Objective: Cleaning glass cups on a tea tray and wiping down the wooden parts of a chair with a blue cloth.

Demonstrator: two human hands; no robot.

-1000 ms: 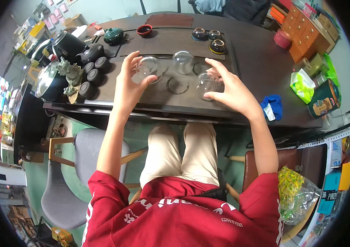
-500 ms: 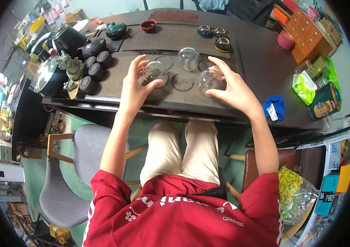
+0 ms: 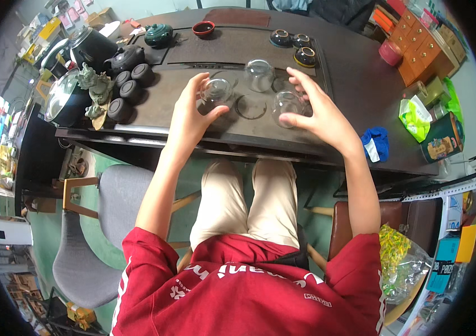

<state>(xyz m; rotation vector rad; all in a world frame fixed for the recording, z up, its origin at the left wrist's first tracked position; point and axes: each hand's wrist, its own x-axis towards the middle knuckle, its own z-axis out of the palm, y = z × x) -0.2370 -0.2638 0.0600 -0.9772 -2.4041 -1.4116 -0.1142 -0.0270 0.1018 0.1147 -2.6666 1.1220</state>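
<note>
My left hand [image 3: 192, 112] curves around a small clear glass cup [image 3: 216, 92], its thumb at the near right side and its fingers at the far left. My right hand [image 3: 323, 119] grips a second rounded glass cup [image 3: 286, 106], with the thumb across its near side and the fingers behind. A third glass cup [image 3: 259, 77] stands farther back between my hands, touched by neither. Between the two held cups, a wet ring [image 3: 251, 107] marks the dark tea tray [image 3: 159, 106]. The glass is transparent, so exact finger contact is hard to see.
Several dark cups [image 3: 130, 89], a figurine [image 3: 98, 89] and a black teapot [image 3: 126, 58] stand at left. Farther back are a green teapot [image 3: 158, 35], a red bowl [image 3: 203, 29] and dark bowls [image 3: 305, 56]. A blue cloth [image 3: 376, 144] lies at right.
The whole view has shifted slightly. Both hands stay around the same two cups, with little movement relative to the tray.
</note>
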